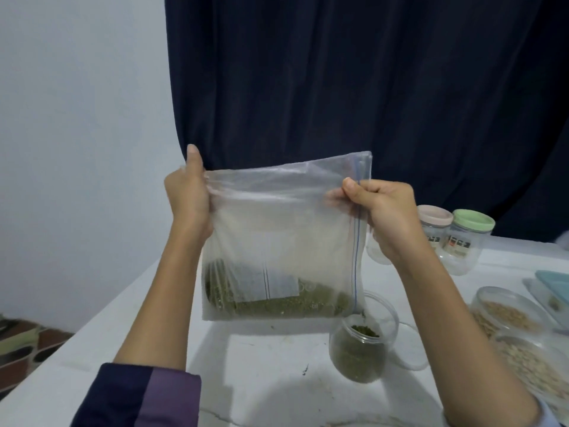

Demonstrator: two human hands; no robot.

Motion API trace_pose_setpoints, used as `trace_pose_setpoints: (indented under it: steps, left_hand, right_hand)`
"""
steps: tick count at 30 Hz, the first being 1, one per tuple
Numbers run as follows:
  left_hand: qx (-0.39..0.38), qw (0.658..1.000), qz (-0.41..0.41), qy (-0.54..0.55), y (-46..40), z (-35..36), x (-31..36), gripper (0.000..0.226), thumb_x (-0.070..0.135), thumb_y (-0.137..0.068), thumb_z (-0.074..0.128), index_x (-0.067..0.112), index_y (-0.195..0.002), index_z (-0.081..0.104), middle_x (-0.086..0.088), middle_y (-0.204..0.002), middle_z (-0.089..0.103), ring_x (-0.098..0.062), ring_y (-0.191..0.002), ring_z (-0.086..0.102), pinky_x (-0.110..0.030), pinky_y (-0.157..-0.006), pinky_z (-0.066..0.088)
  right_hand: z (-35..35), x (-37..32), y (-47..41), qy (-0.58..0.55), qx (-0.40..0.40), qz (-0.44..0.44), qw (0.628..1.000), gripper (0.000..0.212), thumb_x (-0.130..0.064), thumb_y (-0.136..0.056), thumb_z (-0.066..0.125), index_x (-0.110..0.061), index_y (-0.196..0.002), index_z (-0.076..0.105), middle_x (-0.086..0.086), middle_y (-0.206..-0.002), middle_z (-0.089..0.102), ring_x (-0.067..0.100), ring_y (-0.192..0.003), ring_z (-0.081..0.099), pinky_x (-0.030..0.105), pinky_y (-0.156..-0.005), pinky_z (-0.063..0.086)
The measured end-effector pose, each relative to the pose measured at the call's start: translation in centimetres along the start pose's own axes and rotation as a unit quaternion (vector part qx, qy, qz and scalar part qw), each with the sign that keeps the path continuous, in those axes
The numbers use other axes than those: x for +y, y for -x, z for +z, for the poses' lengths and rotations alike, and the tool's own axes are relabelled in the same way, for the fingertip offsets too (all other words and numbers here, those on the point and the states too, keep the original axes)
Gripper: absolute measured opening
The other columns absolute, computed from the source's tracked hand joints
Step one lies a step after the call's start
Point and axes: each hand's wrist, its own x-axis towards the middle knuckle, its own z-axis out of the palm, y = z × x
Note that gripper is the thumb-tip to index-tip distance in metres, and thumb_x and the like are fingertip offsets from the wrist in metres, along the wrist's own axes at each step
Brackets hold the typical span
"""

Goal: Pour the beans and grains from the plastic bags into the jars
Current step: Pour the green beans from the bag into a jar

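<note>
The left hand (187,197) and the right hand (381,211) each grip an upper corner of the plastic bag (286,241), held up above the white desk (261,349). Green beans (286,305) lie along its bottom, its lower right corner at the mouth of an open jar (361,343) partly filled with the same beans.

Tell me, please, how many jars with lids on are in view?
2: a pink-lidded jar and a green-lidded jar, side by side at the table's far right edge, beyond the right hand. More may be hidden behind the plastic bag.
</note>
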Motion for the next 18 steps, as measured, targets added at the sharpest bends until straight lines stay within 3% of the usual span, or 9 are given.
trace_pose_setpoints:
  steps: [5,8,13,16,18]
  left_hand:
    - [-0.055,0.998,0.011,-0.007,0.6,0.9,-0.2,0.052,0.037,-0.097,0.049,0.021,-0.053,0.025,0.012,-0.04,0.029,-0.007,-0.04,0.026,-0.023,-0.044,0.025]
    - [0.009,1.0,0.002,-0.006,-0.2,0.0,-0.1,0.049,0.039,-0.096,0.05,0.02,-0.057,0.027,0.01,-0.048,0.03,-0.004,-0.04,0.028,-0.021,-0.046,0.028]
    - [-0.043,0.999,0.015,-0.011,0.7,1.0,-0.4,0.052,0.036,-0.097,0.049,0.021,-0.054,0.023,0.012,-0.039,0.027,-0.007,-0.038,0.024,-0.023,-0.044,0.024]
    - [0.017,1.0,0.005,-0.013,0.0,0.3,-0.2,0.05,0.038,-0.096,0.049,0.02,-0.056,0.026,0.01,-0.047,0.029,-0.005,-0.04,0.027,-0.021,-0.045,0.027]
    - [0.0,0.999,0.025,-0.025,0.0,0.7,-0.3,0.051,0.038,-0.096,0.049,0.02,-0.055,0.025,0.009,-0.046,0.03,-0.005,-0.04,0.028,-0.021,-0.044,0.027]
  right_hand:
    - [0.8,0.0,0.2,0.01,-0.008,-0.004,1.0,0.018,-0.005,-0.089,0.063,0.002,-0.075,0.071,0.001,-0.064,0.07,0.008,-0.063,0.069,0.022,-0.07,0.058]
    - [0.2,-0.3,-0.1,-0.002,0.007,-0.004,1.0,0.018,-0.007,-0.09,0.063,-0.001,-0.074,0.071,0.002,-0.066,0.072,0.01,-0.065,0.07,0.021,-0.07,0.058]
    - [1.0,0.1,0.2,0.027,-0.012,-0.009,1.0,0.019,-0.005,-0.089,0.063,0.0,-0.073,0.071,0.0,-0.063,0.071,0.009,-0.063,0.069,0.022,-0.069,0.058]
    - [0.4,-0.1,-0.1,-0.01,0.009,-0.002,1.0,0.018,-0.006,-0.09,0.062,0.0,-0.074,0.071,-0.001,-0.063,0.071,0.009,-0.063,0.07,0.019,-0.066,0.056]
    - [0.7,-0.1,-0.1,0.002,0.002,-0.005,1.0,0.019,-0.006,-0.09,0.063,0.0,-0.073,0.071,0.001,-0.064,0.071,0.011,-0.063,0.069,0.024,-0.069,0.058]
